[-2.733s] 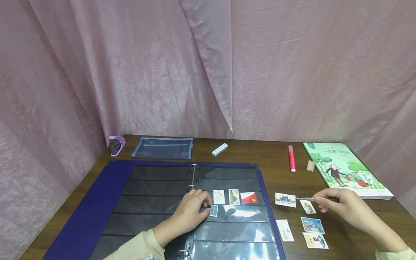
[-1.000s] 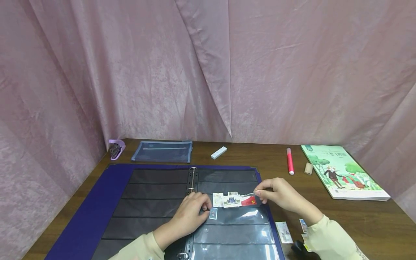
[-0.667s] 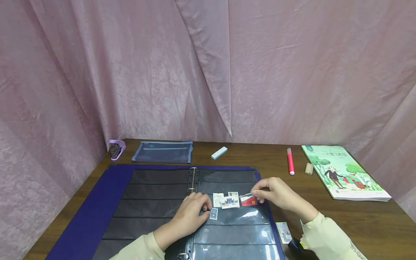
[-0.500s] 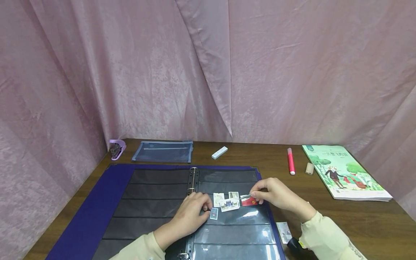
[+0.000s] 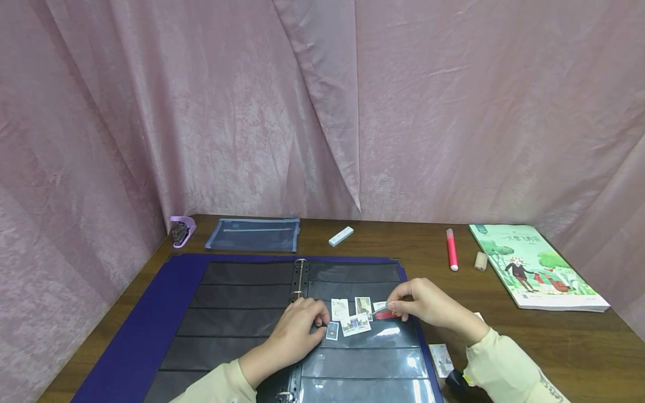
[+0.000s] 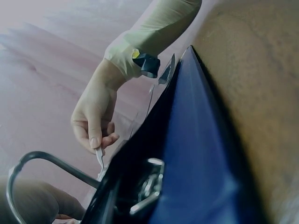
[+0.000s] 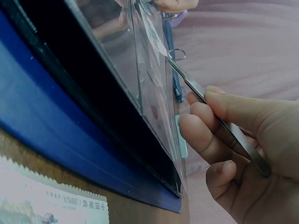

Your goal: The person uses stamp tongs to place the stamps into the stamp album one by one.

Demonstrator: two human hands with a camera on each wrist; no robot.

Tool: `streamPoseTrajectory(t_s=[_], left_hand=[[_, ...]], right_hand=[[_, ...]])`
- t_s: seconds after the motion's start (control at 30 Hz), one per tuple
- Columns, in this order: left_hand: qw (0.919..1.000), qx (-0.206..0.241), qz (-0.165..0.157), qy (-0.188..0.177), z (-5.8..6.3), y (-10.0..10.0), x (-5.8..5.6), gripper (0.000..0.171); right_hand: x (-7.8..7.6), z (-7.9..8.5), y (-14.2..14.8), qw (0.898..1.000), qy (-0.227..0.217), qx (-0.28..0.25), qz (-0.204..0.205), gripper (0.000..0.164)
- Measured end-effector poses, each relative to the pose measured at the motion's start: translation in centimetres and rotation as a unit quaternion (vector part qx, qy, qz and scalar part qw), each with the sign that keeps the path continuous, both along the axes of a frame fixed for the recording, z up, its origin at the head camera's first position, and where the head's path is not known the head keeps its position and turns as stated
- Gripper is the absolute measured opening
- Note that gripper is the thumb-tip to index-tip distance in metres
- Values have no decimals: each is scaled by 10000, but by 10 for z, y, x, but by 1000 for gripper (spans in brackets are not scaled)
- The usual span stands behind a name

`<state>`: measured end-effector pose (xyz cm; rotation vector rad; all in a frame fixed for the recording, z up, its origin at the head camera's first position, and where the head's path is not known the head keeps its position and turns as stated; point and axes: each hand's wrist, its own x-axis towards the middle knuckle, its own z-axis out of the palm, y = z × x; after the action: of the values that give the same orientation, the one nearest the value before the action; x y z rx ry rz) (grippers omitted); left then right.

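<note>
A ring-bound stamp album (image 5: 126, 313) lies spread out with black pocket pages. My right hand (image 5: 420, 302) pinches metal tweezers (image 7: 194, 86) between thumb and fingers. Their tips grip the right edge of a stamp with a building on it (image 5: 355, 324), which tilts over the pocket row. My left hand (image 5: 297, 327) is on the page by the rings, its thumb and forefinger pinching the clear pocket strip beside a small blue stamp (image 5: 332, 331). Above the held stamp stand a pale stamp (image 5: 340, 309), a brownish stamp (image 5: 363, 305) and a red stamp (image 5: 386, 314), partly behind the tweezers.
Right of the album lies a loose stamp (image 5: 441, 360); the right sleeve covers others. Farther back are a pink marker (image 5: 452, 250), an eraser (image 5: 481, 261), a green book (image 5: 539, 268), a small white box (image 5: 341, 236), a mesh pouch (image 5: 253, 235) and a purple stapler (image 5: 182, 232).
My right hand has carried the building stamp in the tweezers from the table to the album page, then slightly down and left, tilting it. My left hand stays in place.
</note>
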<state>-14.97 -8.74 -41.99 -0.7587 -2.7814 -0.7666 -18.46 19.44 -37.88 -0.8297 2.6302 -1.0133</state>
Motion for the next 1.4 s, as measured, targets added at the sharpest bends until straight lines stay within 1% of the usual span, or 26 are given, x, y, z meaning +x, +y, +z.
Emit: streamPoseTrajectory(t_s=[0.13, 0.37, 0.63, 0.9, 1.13, 1.4], left_hand=[[10000, 4, 22, 11, 0, 0, 0, 17], [10000, -7, 20, 8, 0, 0, 0, 18], [10000, -1, 15, -1, -1, 0, 0, 18], [10000, 4, -4, 4, -1, 0, 0, 18], [10000, 16, -23, -14, -1, 0, 0, 17], [10000, 1, -22, -34, -1, 0, 0, 17]], right_hand=[[0, -1, 0, 10000, -44, 79, 33, 14], [0, 1, 1, 9995, -101, 145, 255, 13], [-1, 2, 4, 9995, -207, -49, 213, 14], [0, 1, 2, 9996, -162, 61, 211, 13], [0, 0, 2, 9994, -148, 119, 291, 12], [0, 1, 1, 9998, -122, 49, 178, 13]])
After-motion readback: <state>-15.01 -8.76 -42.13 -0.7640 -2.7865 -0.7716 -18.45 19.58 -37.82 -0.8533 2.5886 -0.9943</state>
